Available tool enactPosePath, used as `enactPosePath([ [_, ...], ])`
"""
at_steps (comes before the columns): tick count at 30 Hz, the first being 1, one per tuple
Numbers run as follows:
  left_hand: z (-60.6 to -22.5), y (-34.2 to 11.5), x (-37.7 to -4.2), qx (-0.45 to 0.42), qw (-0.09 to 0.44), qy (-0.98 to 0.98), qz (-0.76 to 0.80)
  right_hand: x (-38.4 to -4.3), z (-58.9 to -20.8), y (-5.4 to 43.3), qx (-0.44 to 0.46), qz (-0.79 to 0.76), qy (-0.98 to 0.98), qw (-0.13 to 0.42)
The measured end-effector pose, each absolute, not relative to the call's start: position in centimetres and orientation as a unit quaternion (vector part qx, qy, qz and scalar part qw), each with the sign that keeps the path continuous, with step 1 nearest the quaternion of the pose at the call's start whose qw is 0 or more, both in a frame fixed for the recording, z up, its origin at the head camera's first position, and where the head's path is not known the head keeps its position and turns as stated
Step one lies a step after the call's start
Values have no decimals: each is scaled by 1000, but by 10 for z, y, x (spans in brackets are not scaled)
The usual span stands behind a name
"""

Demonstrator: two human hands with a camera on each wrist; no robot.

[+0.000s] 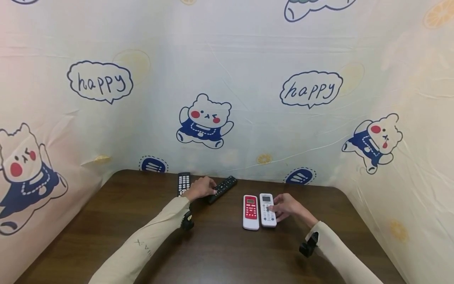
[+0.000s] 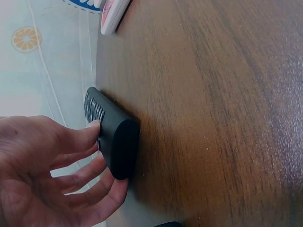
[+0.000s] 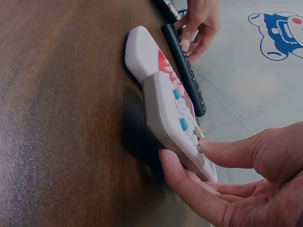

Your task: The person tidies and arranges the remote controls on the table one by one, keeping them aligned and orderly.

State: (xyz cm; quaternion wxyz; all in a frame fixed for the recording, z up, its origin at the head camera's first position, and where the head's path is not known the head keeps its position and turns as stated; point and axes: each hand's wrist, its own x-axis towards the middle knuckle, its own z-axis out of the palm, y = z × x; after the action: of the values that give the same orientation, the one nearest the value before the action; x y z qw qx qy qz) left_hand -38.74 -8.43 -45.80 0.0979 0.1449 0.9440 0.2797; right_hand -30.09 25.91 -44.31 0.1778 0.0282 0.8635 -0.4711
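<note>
My left hand point(image 1: 201, 188) grips a slim black remote control point(image 1: 225, 186) that lies slanted near the back of the table. In the left wrist view the thumb presses on the button face of this remote point(image 2: 112, 124), with the fingers curled under its edge. My right hand point(image 1: 290, 206) holds a white remote control point(image 1: 267, 217) with a grey screen, thumb on its buttons and fingers under its side. In the right wrist view this white remote point(image 3: 170, 118) appears tilted, its near end above the table. Close on its left lies a red and white remote control point(image 1: 250, 211).
Another black remote control point(image 1: 184, 182), with pale buttons, lies left of my left hand, partly covered by it. A patterned curtain point(image 1: 248, 134) stands behind the brown wooden table point(image 1: 213, 252) and along both sides.
</note>
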Motion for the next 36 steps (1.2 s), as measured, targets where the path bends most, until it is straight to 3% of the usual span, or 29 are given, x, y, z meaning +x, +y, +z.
enactPosePath([
  [17, -459, -83, -391, 133, 107, 947, 273, -306, -446, 263, 87, -491, 841, 208],
  [36, -457, -81, -393, 137, 117, 946, 269, -310, -443, 259, 81, -470, 851, 220],
])
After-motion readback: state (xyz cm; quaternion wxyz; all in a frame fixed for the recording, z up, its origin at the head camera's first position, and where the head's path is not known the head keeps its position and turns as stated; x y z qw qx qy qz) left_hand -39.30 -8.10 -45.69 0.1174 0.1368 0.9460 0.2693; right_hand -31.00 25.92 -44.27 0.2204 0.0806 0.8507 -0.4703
